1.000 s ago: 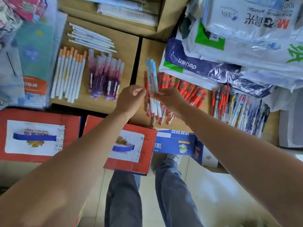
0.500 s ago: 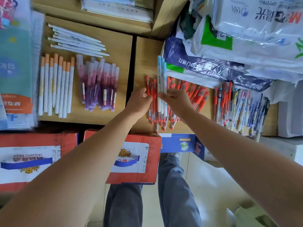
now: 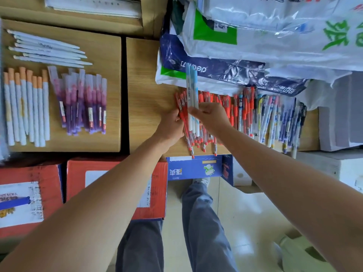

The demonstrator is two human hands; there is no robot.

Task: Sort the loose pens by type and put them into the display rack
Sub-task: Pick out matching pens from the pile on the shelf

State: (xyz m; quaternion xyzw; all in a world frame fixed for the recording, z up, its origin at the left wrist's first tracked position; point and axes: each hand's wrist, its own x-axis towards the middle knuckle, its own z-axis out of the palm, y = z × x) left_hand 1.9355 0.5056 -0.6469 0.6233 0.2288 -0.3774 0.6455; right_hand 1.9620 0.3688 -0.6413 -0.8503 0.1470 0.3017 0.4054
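Light-blue pens (image 3: 191, 85) held upright over the red pens (image 3: 222, 103) near the counter's (image 3: 145, 95) front edge.
A pile of plastic bags (image 3: 275, 46) covers the counter's back right, and its lower edge reaches the tops of the red pens, whose tips overhang the front edge above a blue carton (image 3: 196, 168). Bare wood lies open from the red pens left to the dark gap. Mixed pens (image 3: 275, 118) crowd the front right. The right hand (image 3: 212, 116) pinches the light-blue pens mid-barrel, with thumb and fingers curled round them. The left hand (image 3: 170, 126) curls its fingers in against the red pens' left side, but it cannot be told whether they grip anything.
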